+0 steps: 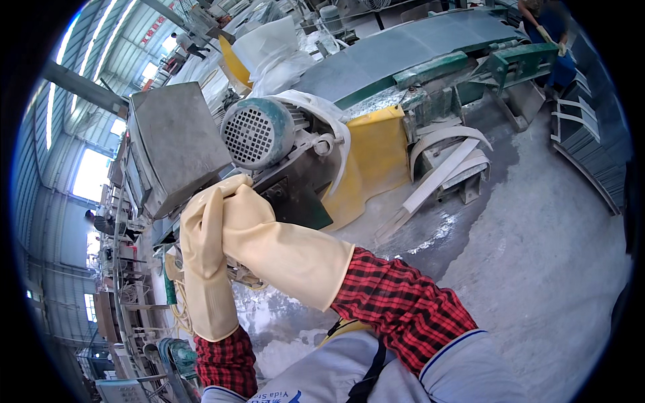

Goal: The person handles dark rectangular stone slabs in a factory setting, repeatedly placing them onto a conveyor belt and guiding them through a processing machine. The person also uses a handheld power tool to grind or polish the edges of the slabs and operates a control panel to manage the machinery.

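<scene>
Two gloves [292, 262] together, below a motor [257, 133]

The left hand [203, 225] and the right hand [250, 213] wear these cream gloves, and they lie against each other at 9 o'clock from the view's middle. Their fingers are bunched and overlap, so I cannot tell how far each grip is closed, nor whether something is inside.

Taking the hands as the clock's centre, the motor, with its round grid cover, is near at 1 o'clock. The grey box [178, 138] is near at 11 o'clock; whether a glove touches its lower edge, I cannot tell.

A yellow sheet [379, 151] hangs at 2 o'clock. A wide grey belt [410, 50] runs farther away, between 1 and 2 o'clock. Just before 3 o'clock, pale strips [440, 176] stand above the grey floor [537, 235].

Red and black checked sleeves [403, 309] leave the gloves, toward 4 o'clock on the right arm and 6 o'clock on the left. One person [188, 44] is far off, just before 12 o'clock.
</scene>
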A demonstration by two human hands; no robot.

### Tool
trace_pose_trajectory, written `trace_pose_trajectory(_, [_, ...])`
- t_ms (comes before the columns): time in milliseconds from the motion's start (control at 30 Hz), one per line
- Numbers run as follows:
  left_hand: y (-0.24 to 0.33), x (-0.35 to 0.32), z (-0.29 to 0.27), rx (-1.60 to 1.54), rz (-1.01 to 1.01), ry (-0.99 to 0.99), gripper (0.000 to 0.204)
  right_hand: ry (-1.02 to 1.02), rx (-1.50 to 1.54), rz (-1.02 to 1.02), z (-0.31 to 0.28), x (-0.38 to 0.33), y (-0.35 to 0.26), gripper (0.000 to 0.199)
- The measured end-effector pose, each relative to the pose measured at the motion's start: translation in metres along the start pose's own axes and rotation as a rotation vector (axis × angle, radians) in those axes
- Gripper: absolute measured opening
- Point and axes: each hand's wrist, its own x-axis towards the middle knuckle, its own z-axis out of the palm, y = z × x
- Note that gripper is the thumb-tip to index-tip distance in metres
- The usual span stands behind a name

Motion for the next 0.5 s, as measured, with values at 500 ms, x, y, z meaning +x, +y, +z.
trace_pose_trajectory(500, [-0.025,-0.032,0.019,-0.133,-0.082,0.371,0.043,0.198,-0.723,-0.3,0.023,-0.016,-0.006,0.013])
